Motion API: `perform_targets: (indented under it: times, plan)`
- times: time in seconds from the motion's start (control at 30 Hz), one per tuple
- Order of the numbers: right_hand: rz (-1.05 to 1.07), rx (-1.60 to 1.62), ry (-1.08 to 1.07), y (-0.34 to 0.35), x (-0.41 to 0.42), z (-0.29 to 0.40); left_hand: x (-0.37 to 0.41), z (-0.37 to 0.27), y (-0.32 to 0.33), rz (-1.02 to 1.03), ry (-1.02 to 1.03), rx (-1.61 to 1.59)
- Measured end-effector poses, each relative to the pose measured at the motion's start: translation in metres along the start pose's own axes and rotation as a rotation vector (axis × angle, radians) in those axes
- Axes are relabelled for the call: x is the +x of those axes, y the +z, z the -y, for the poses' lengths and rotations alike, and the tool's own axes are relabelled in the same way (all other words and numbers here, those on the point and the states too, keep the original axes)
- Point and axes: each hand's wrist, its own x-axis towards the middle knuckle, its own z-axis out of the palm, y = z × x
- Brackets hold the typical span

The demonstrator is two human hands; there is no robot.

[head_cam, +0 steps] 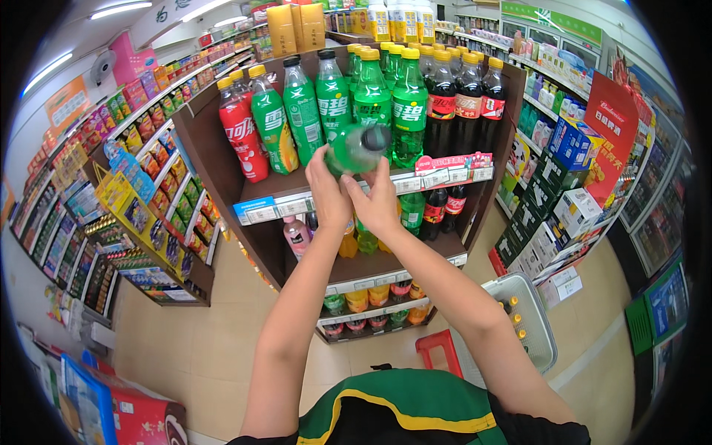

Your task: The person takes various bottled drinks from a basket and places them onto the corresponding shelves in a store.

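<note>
A green soda bottle with a black cap (347, 151) is tilted, its cap towards me, and blurred. My left hand (329, 197) grips it from the left. On the other side my right hand (375, 197) is closed around its lower right, thumb close to the left one. Just behind stand green Sprite bottles with yellow caps (410, 108) and two with black caps (300, 105), on the upper shelf (261, 192). A red-wrapped cola bottle (243, 133) leans at the left end; dark cola bottles (467, 105) fill the right end. My hands partly hide the shelf's price strip.
Lower shelves (367, 278) below my forearms hold more bottles. At my right sit a pale plastic crate (548, 339) with yellow-capped bottles and a red stool (439, 350). Stacked drink boxes (534, 214) stand right; a snack rack (150, 222) stands left.
</note>
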Motion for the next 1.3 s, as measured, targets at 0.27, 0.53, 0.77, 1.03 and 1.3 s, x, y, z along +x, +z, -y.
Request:
perform_targets:
  times: [0.27,0.53,0.77,1.03,1.3]
  plan:
    - [0.105,-0.295,-0.063,-0.063,-0.047,0.056,-0.054,-0.041,-0.020,0.181,0.011,-0.084]
    - [-0.025,-0.589,0.118,-0.151,-0.124,0.048,-0.146,-0.091,0.010,0.680,-0.161,-0.283]
    - [-0.177,-0.844,0.277,-0.225,-0.172,0.070,-0.188,-0.144,0.060,0.903,-0.077,-0.458]
    - [-0.293,-0.857,0.737,-0.316,-0.247,0.103,-0.258,-0.221,0.117,1.348,-0.081,-0.662]
    - [-0.450,-1.053,0.936,-0.399,-0.359,0.070,-0.372,-0.256,0.177,1.734,-0.171,-0.982]
